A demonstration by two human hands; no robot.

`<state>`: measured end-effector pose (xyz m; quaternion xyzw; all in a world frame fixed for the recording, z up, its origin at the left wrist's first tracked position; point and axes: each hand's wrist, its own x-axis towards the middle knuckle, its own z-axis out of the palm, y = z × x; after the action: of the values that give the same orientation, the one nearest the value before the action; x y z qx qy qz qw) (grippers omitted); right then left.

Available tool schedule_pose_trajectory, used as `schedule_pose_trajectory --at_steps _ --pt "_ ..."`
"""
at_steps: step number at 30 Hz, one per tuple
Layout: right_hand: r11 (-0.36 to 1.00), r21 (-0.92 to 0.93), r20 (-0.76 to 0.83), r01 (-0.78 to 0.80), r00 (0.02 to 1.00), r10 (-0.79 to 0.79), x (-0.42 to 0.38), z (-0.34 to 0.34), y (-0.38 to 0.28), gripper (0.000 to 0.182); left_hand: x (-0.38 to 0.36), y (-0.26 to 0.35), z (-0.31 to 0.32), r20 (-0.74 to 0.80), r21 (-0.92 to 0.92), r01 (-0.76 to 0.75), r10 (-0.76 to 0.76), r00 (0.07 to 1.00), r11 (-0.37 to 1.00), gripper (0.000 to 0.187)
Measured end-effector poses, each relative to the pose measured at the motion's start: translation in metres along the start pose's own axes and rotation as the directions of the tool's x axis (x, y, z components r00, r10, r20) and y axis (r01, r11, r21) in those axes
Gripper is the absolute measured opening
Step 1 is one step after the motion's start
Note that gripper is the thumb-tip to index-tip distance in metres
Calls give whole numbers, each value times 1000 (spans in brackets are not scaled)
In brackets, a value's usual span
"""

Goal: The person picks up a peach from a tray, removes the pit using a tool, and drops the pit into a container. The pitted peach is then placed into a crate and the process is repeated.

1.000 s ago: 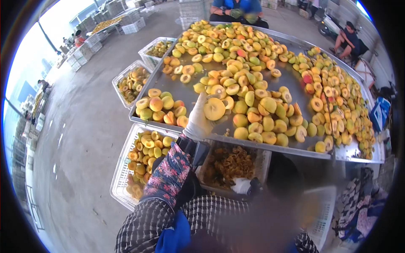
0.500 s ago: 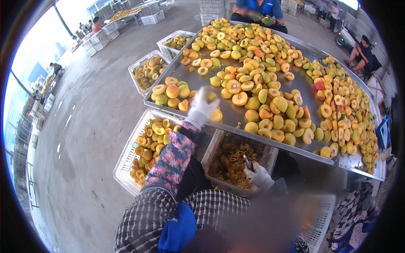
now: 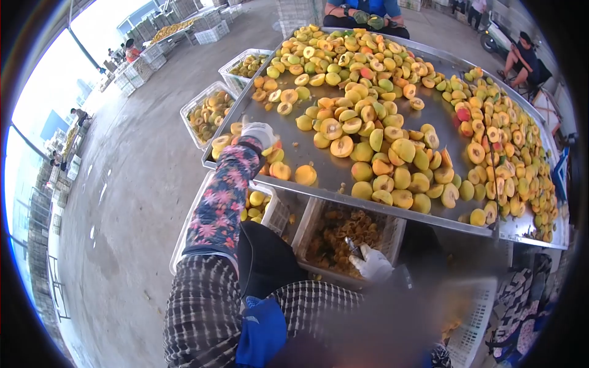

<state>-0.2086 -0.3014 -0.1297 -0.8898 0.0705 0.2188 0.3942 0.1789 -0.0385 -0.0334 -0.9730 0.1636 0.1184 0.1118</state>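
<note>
Yellow fruit (image 3: 280, 170) was covered partly by the left hand (image 3: 261, 134) at the surface's (image 3: 331, 175) near left corner; its fingers' state could not be told. A metal tool (image 3: 351, 245) was gripped by the right hand's (image 3: 372, 264) curled fingers, over a crate (image 3: 393, 234).

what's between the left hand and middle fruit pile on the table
In the head view, mostly bare tabletop, with small scraps; a lone fruit piece sits nearer the front edge.
</note>
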Motion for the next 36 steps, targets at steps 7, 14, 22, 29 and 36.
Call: schedule_pose_trajectory --at_steps 7,14,22,29,36 --pt "1000 -31 11 -2 1000 3 5 -3 -8 41 31 47 -7 207 384 72 -161 965 921 69" --pt "998 -16 29 57 998 -57 8 3 0 40 24 25 5 129 129 145 -162 978 981 77" --pt "999 -14 60 38 997 -37 5 3 -7 39 13 34 14 -92 -195 -89 72 993 977 71" --pt "998 13 -17 63 998 -63 8 16 4 36 14 58 6 -242 -444 -339 253 937 830 61" --pt "943 322 -90 89 994 -63 8 2 -13 32 -94 110 -23 -199 -634 139 334 922 -761 39"
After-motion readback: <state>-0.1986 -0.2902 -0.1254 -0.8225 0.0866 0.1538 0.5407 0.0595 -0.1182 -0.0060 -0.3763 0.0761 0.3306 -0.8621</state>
